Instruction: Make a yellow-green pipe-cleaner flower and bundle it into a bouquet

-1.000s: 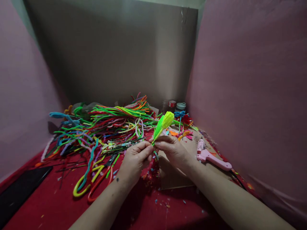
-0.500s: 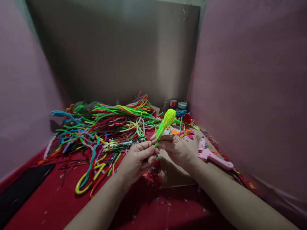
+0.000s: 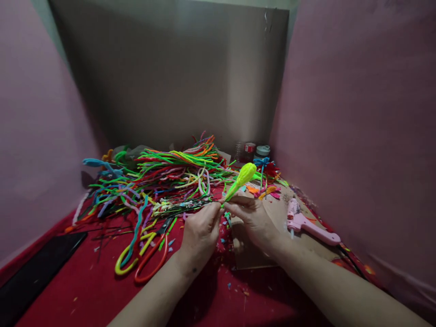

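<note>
A yellow-green bud made of bent pipe cleaners (image 3: 245, 175) tilts up and to the right between my hands, its narrow green base at my fingertips. My left hand (image 3: 203, 226) is closed, thumb and fingers pinching the lower end of the base. Just above that, my right hand (image 3: 248, 216) grips the bud's neck with thumb and fingers pressed together. The exact join at the base is hidden by my fingers. Behind my left hand lies a bundle of thin dark stems with pale tips (image 3: 177, 207).
A large heap of coloured pipe cleaners (image 3: 170, 165) spreads across the back left. Scissors with red and yellow handles (image 3: 151, 268) lie left of my hands. A pink glue gun (image 3: 311, 228) rests on cardboard (image 3: 250, 254) at right. A black flat slab (image 3: 41, 259) sits far left.
My left hand has rolled over, its back now turned up and its fingers closer in. The bud leans further right and sits slightly lower. The whole view has shifted a little.
</note>
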A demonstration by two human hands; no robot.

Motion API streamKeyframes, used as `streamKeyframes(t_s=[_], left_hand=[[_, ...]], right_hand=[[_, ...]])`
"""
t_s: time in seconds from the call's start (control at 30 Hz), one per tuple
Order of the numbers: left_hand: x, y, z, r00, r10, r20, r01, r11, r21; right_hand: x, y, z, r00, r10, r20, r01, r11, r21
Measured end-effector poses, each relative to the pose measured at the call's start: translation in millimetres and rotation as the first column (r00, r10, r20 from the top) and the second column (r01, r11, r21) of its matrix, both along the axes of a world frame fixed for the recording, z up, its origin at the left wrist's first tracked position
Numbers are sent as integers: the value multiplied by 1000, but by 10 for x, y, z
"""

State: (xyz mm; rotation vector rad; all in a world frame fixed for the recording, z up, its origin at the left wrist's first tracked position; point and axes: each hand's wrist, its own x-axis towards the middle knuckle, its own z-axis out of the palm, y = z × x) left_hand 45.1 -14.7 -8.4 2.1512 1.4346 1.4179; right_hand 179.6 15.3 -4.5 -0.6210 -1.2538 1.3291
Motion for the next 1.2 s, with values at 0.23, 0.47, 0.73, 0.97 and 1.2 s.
streamKeyframes(t_s=[0.23, 0.47, 0.73, 0.97, 1.2], left_hand=[[1, -11, 107, 978, -3, 209, 34, 989, -144], [35, -16, 127, 872, -12, 489, 176, 940, -291], [35, -13, 177, 599, -71, 798, 570, 738, -362], [-25, 15, 157, 457, -90, 885, 763, 551, -337], [-63, 40, 126, 438, -105, 893, 810, 477, -341]], right_hand=[[32, 27, 7, 994, 77, 79, -78, 997, 14], [56, 71, -16, 990, 39, 139, -49, 996, 70], [77, 104, -76, 996, 89, -13, -88, 993, 82], [81, 111, -23, 979, 192, 65, -198, 975, 96], [52, 95, -30, 969, 243, -47, -242, 970, 34]])
